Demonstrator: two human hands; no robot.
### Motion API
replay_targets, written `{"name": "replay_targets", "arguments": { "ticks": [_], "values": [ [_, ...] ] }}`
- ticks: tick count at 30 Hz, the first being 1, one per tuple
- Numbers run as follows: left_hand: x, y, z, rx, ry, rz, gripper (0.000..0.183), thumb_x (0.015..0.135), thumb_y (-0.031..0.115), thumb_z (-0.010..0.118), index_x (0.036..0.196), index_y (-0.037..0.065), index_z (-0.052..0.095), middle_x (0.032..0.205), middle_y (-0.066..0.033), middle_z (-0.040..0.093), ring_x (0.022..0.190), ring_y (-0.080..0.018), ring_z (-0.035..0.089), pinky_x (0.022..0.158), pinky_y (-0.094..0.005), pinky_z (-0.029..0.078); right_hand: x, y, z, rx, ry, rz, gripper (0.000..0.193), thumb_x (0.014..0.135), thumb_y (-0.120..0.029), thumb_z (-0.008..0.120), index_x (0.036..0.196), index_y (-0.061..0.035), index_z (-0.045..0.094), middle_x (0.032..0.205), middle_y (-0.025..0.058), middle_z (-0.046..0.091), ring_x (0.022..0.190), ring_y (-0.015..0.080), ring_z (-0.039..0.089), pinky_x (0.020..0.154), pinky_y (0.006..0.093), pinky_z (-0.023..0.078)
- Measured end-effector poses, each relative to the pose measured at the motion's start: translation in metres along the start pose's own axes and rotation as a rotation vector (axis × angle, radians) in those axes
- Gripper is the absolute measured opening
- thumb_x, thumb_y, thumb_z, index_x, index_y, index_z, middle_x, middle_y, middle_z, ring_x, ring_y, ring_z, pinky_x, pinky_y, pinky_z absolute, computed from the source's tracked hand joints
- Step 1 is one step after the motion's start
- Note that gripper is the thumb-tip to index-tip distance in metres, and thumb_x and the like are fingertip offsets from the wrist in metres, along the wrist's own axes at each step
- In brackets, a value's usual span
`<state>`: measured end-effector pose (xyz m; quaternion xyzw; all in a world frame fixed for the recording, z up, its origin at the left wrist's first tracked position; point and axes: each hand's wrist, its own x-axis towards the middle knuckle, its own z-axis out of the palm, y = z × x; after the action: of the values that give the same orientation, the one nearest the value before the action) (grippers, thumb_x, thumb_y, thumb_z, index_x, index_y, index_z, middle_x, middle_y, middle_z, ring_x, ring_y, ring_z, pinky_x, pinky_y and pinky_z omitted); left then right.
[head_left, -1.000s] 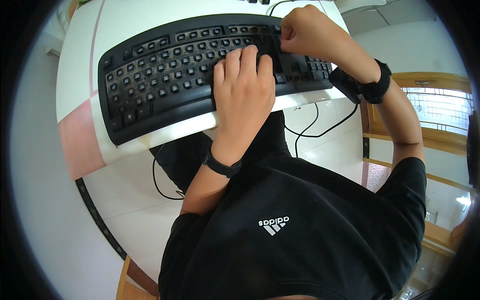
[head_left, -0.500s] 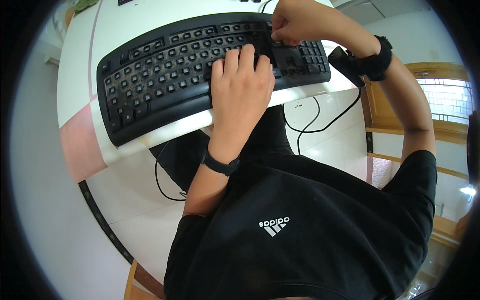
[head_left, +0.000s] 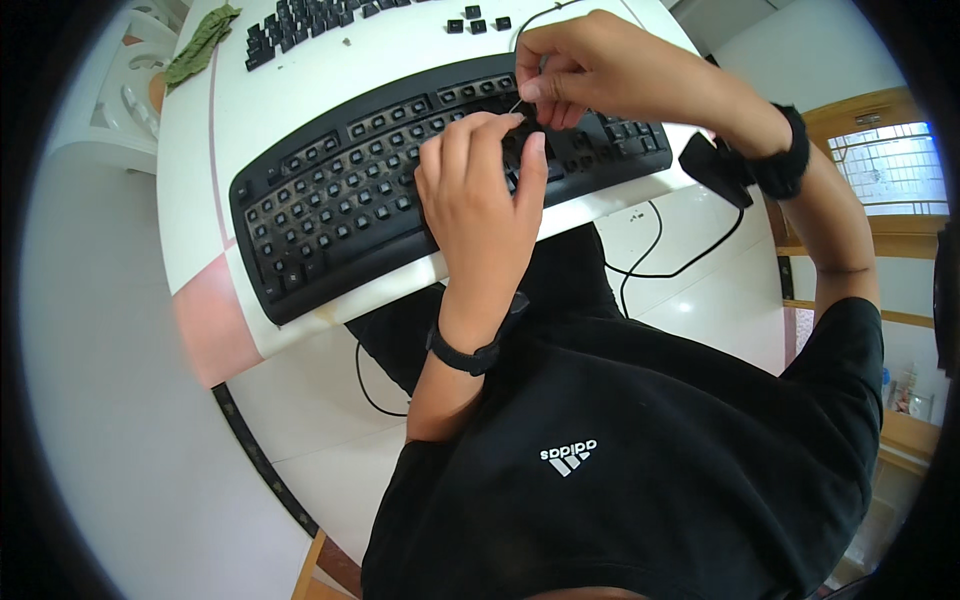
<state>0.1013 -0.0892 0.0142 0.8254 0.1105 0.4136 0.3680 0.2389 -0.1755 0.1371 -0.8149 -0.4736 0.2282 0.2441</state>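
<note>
A black keyboard (head_left: 340, 225) lies along the table's front edge, most of its keycaps off and dusty key stems showing. My left hand (head_left: 480, 180) rests over its middle right part, fingers stretched and thumb apart from the index finger, holding nothing that I can see. Just beyond those fingertips, my right hand (head_left: 575, 80) is closed in a pinch above the keyboard. A thin, shiny, wire-like piece (head_left: 516, 105) shows at its fingertips, pointing down toward the keys. Keycaps (head_left: 628, 138) are still seated at the keyboard's right end.
Rows of loose black keycaps (head_left: 300, 25) lie on the white table (head_left: 400, 55) beyond the keyboard, with several more keycaps (head_left: 478, 26) to their right. A crumpled green cloth (head_left: 203, 45) is at the far left. A black cable (head_left: 680, 270) hangs past the table edge.
My right hand has shifted slightly left, toward my left fingertips, and the thin piece now shows in its pinch. The view has tilted, bringing in the loose keycaps and green cloth.
</note>
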Motion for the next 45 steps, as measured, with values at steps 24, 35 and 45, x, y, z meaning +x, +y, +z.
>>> {"name": "replay_targets", "arguments": {
  "ticks": [24, 35, 45],
  "values": [
    [0.044, -0.052, -0.097, 0.507, 0.402, -0.111, 0.029, 0.096, 0.016, 0.061, 0.073, -0.001, 0.061, 0.073, -0.0122, 0.058, 0.075, -0.0298, 0.053, 0.074, -0.0432, 0.04, -0.029, 0.029, -0.007, 0.51, 0.13, -0.117, 0.018, 0.096, -0.017, 0.067, 0.096, 0.001, 0.068, 0.081, 0.0047, 0.068, 0.076, 0.0105, 0.067, 0.072, 0.0248, 0.056],
    [0.033, -0.023, -0.071, 0.414, 0.073, 0.096, 0.027, 0.093, 0.008, 0.06, 0.119, 0.006, 0.068, 0.122, -0.0138, 0.065, 0.115, -0.0311, 0.058, 0.103, -0.0417, 0.04, -0.011, 0.073, -0.022, -0.183, 0.342, -0.275, 0.012, 0.092, -0.012, 0.071, 0.091, -0.0005, 0.071, 0.084, 0.0074, 0.071, 0.078, 0.0174, 0.07, 0.078, 0.0293, 0.058],
    [-0.004, -0.011, -0.002, 0.452, -0.112, 0.107, 0.023, 0.09, 0.012, 0.064, 0.111, 0.013, 0.071, 0.123, -0.0056, 0.062, 0.118, -0.0275, 0.055, 0.103, -0.0412, 0.041, -0.02, 0.084, -0.012, -0.35, 0.189, -0.137, 0.01, 0.084, -0.004, 0.073, 0.092, 0.0008, 0.072, 0.079, 0.0128, 0.071, 0.073, 0.0229, 0.07, 0.07, 0.0304, 0.057]
  ]
}}
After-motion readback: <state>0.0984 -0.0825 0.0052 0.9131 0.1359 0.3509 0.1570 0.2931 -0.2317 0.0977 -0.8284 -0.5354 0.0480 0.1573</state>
